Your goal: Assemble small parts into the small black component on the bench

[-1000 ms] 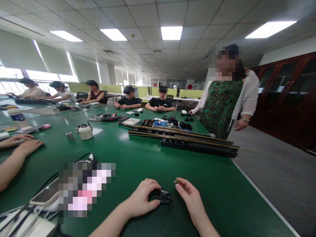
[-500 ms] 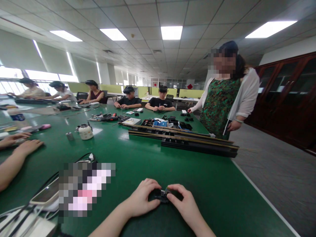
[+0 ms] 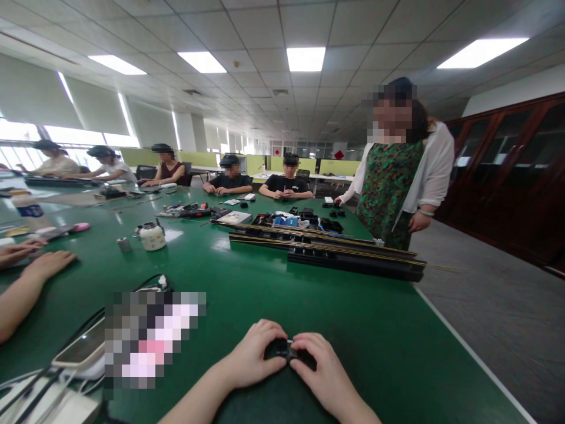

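A small black part [image 3: 281,348] lies between my two hands, low over the green table [image 3: 212,306] near its front edge. My left hand [image 3: 258,355] grips its left side, thumb below and fingers above. At the part's right side, my right hand [image 3: 320,364] pinches with thumb and index finger close to my left fingertips. A small light metallic spot shows at the top of the part. The fingers hide much of its shape, and its details are too small to tell.
Long black rails [image 3: 353,265] with thin rods lie across the table ahead. On the left are a phone [image 3: 83,347], cables, a white jar [image 3: 152,235], a metal cylinder [image 3: 124,244] and another person's hands [image 3: 48,265]. A person [image 3: 391,176] stands at the right edge.
My right hand has moved slightly left and closed in on the part, covering more of its right side. The standing person has shifted a little left.
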Demonstrator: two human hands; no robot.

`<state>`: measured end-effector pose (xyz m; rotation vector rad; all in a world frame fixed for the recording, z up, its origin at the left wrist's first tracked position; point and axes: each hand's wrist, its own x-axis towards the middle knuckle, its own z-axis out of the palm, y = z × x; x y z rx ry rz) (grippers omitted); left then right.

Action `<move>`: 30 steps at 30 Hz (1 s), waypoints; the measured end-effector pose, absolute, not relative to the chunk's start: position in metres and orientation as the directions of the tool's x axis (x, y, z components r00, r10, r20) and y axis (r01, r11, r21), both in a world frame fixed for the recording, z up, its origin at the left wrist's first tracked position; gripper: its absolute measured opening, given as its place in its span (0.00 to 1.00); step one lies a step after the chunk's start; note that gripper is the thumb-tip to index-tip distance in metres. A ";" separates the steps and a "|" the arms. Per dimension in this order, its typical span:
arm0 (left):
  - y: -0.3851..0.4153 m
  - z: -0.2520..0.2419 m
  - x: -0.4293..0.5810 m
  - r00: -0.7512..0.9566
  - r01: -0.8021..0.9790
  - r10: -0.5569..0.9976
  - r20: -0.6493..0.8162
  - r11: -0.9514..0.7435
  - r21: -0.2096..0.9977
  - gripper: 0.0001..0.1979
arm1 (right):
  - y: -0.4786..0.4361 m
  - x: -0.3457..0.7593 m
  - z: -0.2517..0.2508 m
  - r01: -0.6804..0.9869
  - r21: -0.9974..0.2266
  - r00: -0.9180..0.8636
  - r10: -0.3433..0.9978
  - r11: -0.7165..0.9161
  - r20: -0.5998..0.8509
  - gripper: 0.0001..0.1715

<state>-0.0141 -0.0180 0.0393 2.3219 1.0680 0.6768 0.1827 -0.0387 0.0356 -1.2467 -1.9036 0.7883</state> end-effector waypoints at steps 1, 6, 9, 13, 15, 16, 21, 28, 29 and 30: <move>-0.018 0.039 -0.014 0.569 0.545 0.789 0.231 -0.572 0.613 0.14 | -0.039 0.183 0.036 0.489 -0.797 -0.277 0.930 0.354 0.243 0.08; -0.018 0.039 -0.012 0.570 0.554 0.790 0.228 -0.574 0.603 0.14 | -0.040 0.184 0.038 0.503 -0.774 -0.306 0.917 0.384 0.257 0.08; -0.018 0.038 -0.011 0.570 0.549 0.789 0.229 -0.573 0.608 0.15 | -0.041 0.185 0.038 0.514 -0.768 -0.309 0.918 0.382 0.250 0.08; -0.018 0.038 -0.012 0.564 0.545 0.791 0.237 -0.572 0.613 0.14 | -0.041 0.185 0.037 0.505 -0.765 -0.318 0.910 0.399 0.265 0.09; -0.018 0.038 -0.012 0.564 0.546 0.791 0.235 -0.572 0.612 0.14 | -0.041 0.184 0.038 0.512 -0.756 -0.325 0.907 0.407 0.268 0.09; -0.018 0.039 -0.012 0.564 0.547 0.792 0.234 -0.571 0.612 0.14 | -0.042 0.184 0.038 0.520 -0.750 -0.328 0.906 0.409 0.266 0.09; -0.017 0.038 -0.014 0.565 0.543 0.792 0.231 -0.568 0.618 0.15 | -0.043 0.183 0.039 0.548 -0.734 -0.342 0.908 0.401 0.241 0.10; -0.016 0.033 -0.015 0.562 0.548 0.795 0.229 -0.565 0.617 0.18 | -0.041 0.186 0.035 0.554 -0.775 -0.269 0.947 0.303 0.178 0.17; -0.017 0.032 -0.015 0.560 0.550 0.797 0.225 -0.561 0.619 0.18 | -0.041 0.186 0.035 0.555 -0.780 -0.255 0.952 0.287 0.169 0.20; -0.017 0.032 -0.015 0.557 0.552 0.801 0.221 -0.555 0.622 0.18 | -0.041 0.187 0.034 0.559 -0.782 -0.246 0.956 0.276 0.161 0.22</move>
